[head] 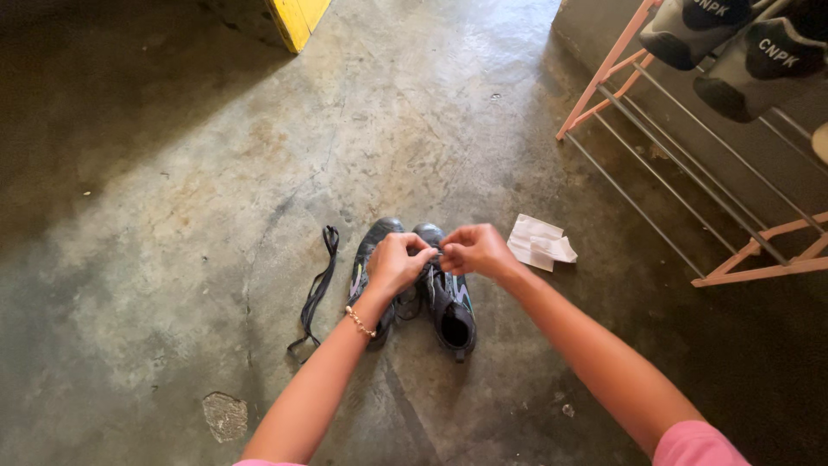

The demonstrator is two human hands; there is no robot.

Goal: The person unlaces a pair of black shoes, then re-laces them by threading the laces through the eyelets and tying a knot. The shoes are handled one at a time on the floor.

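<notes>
Your forearms reach in from the bottom edge, a pink sleeve (694,447) at your right shoulder and a beaded bracelet (360,321) on your left wrist. Both hands meet over a pair of dark shoes (453,311) standing side by side on the concrete floor (172,216), toes pointing away from you. Your left hand (395,261) is closed, fingers curled over the top of the left shoe. Your right hand (477,250) is closed too, its fingertips pinched against those of the left hand just above the tongue of the right shoe; what they pinch is too small to tell, though it sits where the lacing runs. The right shoe shows its open collar toward you and a pale marking on its side.

Just left of the shoes, a loose black lace (317,289) lies stretched on the floor, apart from the pair. To the right of your right hand, a crumpled white paper (539,242) rests on the floor nearby. Farther right stands a pink-framed shoe rack (750,259) with metal rods, two grey shoes (733,43) resting on its upper tier. A yellow corner (297,17) shows at the top edge.
</notes>
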